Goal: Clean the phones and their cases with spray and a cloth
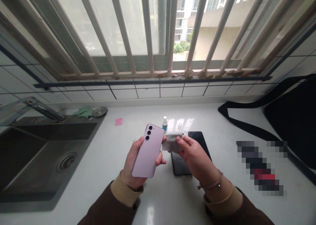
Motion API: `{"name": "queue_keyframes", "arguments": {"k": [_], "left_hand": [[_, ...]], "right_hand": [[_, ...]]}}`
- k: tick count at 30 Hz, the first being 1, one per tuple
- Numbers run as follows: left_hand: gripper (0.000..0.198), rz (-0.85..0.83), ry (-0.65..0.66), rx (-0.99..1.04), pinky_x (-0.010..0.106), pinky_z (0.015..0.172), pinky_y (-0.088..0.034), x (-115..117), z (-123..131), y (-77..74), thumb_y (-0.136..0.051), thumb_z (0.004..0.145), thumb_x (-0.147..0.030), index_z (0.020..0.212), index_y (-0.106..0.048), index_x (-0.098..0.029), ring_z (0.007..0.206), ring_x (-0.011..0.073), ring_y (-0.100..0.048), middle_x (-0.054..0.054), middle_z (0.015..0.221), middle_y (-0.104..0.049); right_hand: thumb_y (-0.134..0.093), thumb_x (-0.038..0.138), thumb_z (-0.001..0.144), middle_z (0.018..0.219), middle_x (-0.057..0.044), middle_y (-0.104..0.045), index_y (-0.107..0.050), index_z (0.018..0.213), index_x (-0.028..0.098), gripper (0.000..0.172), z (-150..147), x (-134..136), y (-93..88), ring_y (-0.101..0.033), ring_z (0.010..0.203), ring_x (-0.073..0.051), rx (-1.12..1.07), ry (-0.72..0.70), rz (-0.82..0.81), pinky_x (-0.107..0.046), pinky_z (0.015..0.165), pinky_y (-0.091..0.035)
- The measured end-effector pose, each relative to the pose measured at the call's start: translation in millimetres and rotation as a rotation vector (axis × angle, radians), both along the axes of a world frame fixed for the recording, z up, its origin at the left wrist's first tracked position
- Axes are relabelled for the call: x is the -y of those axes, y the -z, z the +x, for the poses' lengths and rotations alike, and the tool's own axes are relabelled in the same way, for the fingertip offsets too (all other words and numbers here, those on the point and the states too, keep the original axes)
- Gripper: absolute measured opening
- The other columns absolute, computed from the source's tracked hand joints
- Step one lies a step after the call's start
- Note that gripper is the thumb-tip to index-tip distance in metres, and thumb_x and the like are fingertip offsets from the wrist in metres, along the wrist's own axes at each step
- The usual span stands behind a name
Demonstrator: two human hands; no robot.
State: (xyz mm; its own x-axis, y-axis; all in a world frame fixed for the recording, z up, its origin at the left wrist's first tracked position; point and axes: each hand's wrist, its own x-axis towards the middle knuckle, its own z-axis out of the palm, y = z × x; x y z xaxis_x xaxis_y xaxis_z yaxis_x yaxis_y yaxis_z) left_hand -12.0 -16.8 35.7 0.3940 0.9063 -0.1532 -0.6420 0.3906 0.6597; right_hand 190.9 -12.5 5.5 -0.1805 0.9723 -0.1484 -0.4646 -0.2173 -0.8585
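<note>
No text, brand or number is legible. The blue label (164, 127) on the small white plastic bottle (165, 120), standing beyond and between the left hand (133, 162) and the right hand (195, 152), is too small to read; on the lilac, flat rectangular phone (149, 155) in the left hand, no lettering can be made out. The dark-and-red pixelated patch (261, 169) right of the right hand is likewise unreadable.

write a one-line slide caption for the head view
Left fingers hold a lilac rectangular phone, right fingers a small grey cloth, above a glossy white countertop.
</note>
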Motion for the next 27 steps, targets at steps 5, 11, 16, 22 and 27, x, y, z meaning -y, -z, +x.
{"name": "queue_keyframes", "arguments": {"k": [5,11,16,22,27], "left_hand": [[0.059,-0.052,-0.001,0.003,0.042,0.073,-0.062,-0.7,0.8,-0.7,-0.049,0.103,-0.057,0.130,-0.072,-0.010,0.064,0.0168,-0.064,0.022,0.140,-0.067],[0.056,-0.088,-0.022,-0.017,0.042,0.075,-0.063,-1.5,2.9,-3.4,-0.048,0.104,-0.056,0.129,-0.072,-0.012,0.064,0.0162,-0.064,0.019,0.138,-0.069],[0.055,-0.136,-0.047,-0.162,0.045,0.086,-0.064,-2.1,9.2,1.9,-0.047,0.107,-0.053,0.134,-0.068,-0.010,0.071,0.0194,-0.071,0.021,0.133,-0.071],[0.064,-0.170,0.148,-0.273,0.034,0.076,-0.061,5.6,17.5,20.2,-0.046,0.105,-0.065,0.122,-0.072,-0.009,0.075,0.0235,-0.077,0.016,0.104,-0.077],[0.064,-0.079,0.180,-0.370,0.024,0.056,-0.051,12.1,20.1,23.5,-0.050,0.103,-0.068,0.119,-0.071,-0.010,0.064,0.0202,-0.072,0.015,0.079,-0.078]], "right_hand": [[-0.076,0.052,0.096,0.120,-0.011,-0.079,-0.078,0.116,0.020,0.039,0.4,0.2,-0.9,-0.074,0.110,-0.024,-0.102,-0.022,-0.026,-0.040,0.101,-0.056],[-0.081,0.046,0.093,0.122,-0.011,-0.080,-0.080,0.118,0.019,0.036,-1.1,-0.5,0.6,-0.075,0.107,-0.023,-0.042,-0.018,0.017,-0.041,0.100,-0.058],[-0.075,0.052,0.096,0.109,-0.009,-0.082,-0.080,0.113,0.020,0.036,6.6,-4.5,5.8,-0.076,0.098,-0.024,0.185,0.334,0.048,-0.040,0.092,-0.062],[-0.060,0.041,0.107,0.113,-0.008,-0.083,-0.078,0.128,0.024,0.033,6.7,7.3,3.9,-0.080,0.099,-0.028,0.910,0.399,0.431,-0.040,0.090,-0.065],[-0.050,0.014,0.107,0.146,-0.007,-0.070,-0.066,0.149,0.025,0.046,-4.2,11.7,11.2,-0.071,0.130,-0.025,1.022,0.270,0.843,-0.039,0.113,-0.059]]}}
